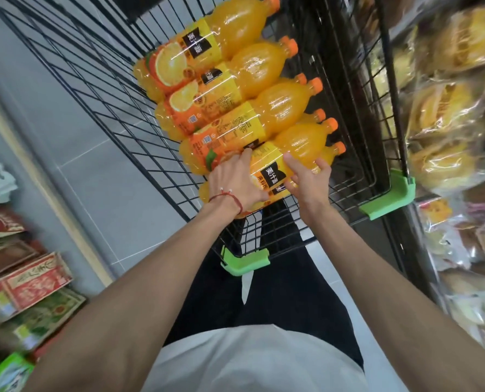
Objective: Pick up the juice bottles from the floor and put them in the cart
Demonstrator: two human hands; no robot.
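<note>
juice bottles (235,89) lie on sides in shrink-wrapped rows inside black wire cart (278,233). left hand (235,183) rests flat, fingers spread, on nearest bottle (266,165). right hand (310,182) fingers straight, spread at its shoulder, seemingly touching.

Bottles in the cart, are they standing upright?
No, the bottles lie on their sides in the cart, packed next to one another.
</note>
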